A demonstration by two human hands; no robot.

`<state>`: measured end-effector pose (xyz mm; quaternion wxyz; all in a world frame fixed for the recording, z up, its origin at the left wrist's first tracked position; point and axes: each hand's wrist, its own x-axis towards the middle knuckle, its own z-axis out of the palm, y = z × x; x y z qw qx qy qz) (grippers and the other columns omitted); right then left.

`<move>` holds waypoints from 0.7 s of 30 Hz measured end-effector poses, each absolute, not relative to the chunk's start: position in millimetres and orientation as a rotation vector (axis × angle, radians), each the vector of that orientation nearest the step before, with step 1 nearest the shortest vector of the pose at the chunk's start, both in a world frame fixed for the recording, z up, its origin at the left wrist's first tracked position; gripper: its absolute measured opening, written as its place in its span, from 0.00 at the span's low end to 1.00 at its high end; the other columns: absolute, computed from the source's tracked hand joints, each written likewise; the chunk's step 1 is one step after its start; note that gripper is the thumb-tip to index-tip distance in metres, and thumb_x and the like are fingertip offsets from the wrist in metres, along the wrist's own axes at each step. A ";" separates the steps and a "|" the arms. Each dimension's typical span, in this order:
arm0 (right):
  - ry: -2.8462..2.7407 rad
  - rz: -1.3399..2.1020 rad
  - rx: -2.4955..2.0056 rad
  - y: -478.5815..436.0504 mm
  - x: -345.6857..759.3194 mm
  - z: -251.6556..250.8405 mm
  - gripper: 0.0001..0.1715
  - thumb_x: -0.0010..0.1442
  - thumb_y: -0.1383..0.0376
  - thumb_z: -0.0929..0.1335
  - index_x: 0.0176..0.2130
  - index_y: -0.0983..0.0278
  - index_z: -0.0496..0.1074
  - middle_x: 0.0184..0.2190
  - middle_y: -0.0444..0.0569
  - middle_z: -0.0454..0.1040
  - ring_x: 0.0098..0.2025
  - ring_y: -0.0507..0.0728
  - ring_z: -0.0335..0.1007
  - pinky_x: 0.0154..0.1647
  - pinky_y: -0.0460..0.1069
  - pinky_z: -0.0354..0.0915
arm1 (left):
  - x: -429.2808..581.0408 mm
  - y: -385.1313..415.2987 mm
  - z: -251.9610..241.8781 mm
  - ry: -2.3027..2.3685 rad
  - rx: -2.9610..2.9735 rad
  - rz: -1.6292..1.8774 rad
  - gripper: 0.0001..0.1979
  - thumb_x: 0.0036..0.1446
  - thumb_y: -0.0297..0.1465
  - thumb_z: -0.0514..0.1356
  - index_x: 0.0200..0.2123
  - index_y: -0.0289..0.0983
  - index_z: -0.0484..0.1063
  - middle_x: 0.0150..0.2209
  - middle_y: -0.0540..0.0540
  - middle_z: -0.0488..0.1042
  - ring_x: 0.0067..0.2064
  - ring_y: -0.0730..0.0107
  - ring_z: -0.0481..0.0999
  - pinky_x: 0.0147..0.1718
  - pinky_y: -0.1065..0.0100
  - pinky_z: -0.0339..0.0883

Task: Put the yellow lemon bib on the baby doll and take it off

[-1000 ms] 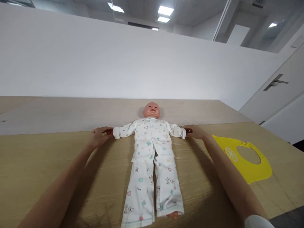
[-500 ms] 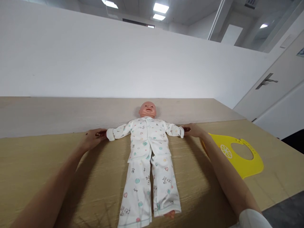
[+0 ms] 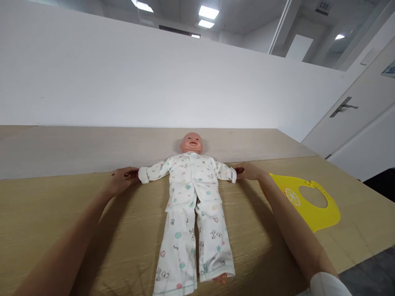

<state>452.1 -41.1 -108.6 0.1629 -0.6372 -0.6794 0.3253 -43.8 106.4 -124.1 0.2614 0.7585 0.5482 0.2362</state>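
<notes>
A baby doll [image 3: 191,176] lies on its back in the middle of the table, arms spread, head toward the wall. It wears white printed pyjamas: a buttoned top [image 3: 180,191] and trousers [image 3: 214,242]. My left hand [image 3: 121,181] is closed at the end of the left-hand sleeve [image 3: 154,172], pinching the doll's hand there. On the other side, my right hand [image 3: 250,171] grips the doll's other hand at its cuff [image 3: 231,173]. My fingers mostly hide both doll hands. One doll foot [image 3: 220,278] shows below a trouser leg.
A yellow bib [image 3: 321,216] with a lemon-slice print lies on the table [image 3: 129,246] to the right, partly behind my right forearm. A white wall [image 3: 154,82] rises behind the table. A door with a metal handle [image 3: 343,107] stands at the far right.
My right hand and the doll's sleeve beside it have shifted slightly inward, to the left. My left hand and the doll's body stay practically in place.
</notes>
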 end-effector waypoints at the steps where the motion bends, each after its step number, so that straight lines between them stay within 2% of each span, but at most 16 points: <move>1: -1.929 0.838 -1.856 -40.6 454.2 -110.0 0.23 0.50 0.59 0.69 0.45 0.63 0.78 0.40 0.45 0.78 0.42 0.57 0.71 0.45 0.47 0.65 | -44.7 106.5 -124.1 1.472 2.041 0.631 0.25 0.38 0.44 0.63 0.40 0.37 0.78 0.41 0.43 0.82 0.44 0.53 0.78 0.50 0.59 0.70; 5: -1.890 0.494 -2.051 -37.9 461.7 -116.6 0.20 0.51 0.62 0.68 0.44 0.61 0.79 0.41 0.45 0.79 0.41 0.56 0.71 0.43 0.47 0.64 | -46.1 103.8 -121.8 1.372 2.015 0.573 0.27 0.38 0.47 0.65 0.41 0.36 0.79 0.41 0.42 0.82 0.45 0.52 0.78 0.50 0.59 0.70; 9: -1.862 0.357 -2.167 -35.3 460.3 -120.0 0.18 0.53 0.61 0.67 0.43 0.62 0.78 0.42 0.47 0.78 0.40 0.56 0.71 0.39 0.45 0.62 | -42.7 96.6 -115.4 1.269 1.996 0.512 0.29 0.38 0.51 0.67 0.41 0.38 0.80 0.43 0.43 0.82 0.47 0.51 0.78 0.50 0.59 0.71; 15: -1.892 0.400 -2.135 -35.2 453.7 -119.0 0.15 0.53 0.60 0.66 0.38 0.63 0.77 0.36 0.46 0.77 0.37 0.54 0.69 0.38 0.45 0.59 | -38.7 91.1 -111.1 1.204 2.023 0.484 0.29 0.38 0.52 0.67 0.39 0.38 0.82 0.37 0.43 0.82 0.42 0.53 0.77 0.47 0.58 0.72; 18: -1.892 0.420 -2.126 -36.5 452.4 -116.7 0.14 0.52 0.59 0.66 0.35 0.64 0.76 0.33 0.46 0.76 0.35 0.53 0.67 0.36 0.45 0.58 | -38.2 90.5 -112.0 1.209 2.029 0.470 0.26 0.40 0.49 0.67 0.40 0.38 0.82 0.38 0.43 0.81 0.41 0.55 0.77 0.45 0.61 0.72; 21: -1.896 0.469 -2.086 -38.6 451.1 -113.3 0.17 0.52 0.57 0.67 0.37 0.63 0.77 0.33 0.45 0.76 0.35 0.54 0.67 0.36 0.45 0.59 | -36.3 89.2 -110.7 1.253 2.004 0.482 0.24 0.40 0.44 0.67 0.40 0.38 0.81 0.40 0.44 0.82 0.43 0.55 0.77 0.45 0.63 0.72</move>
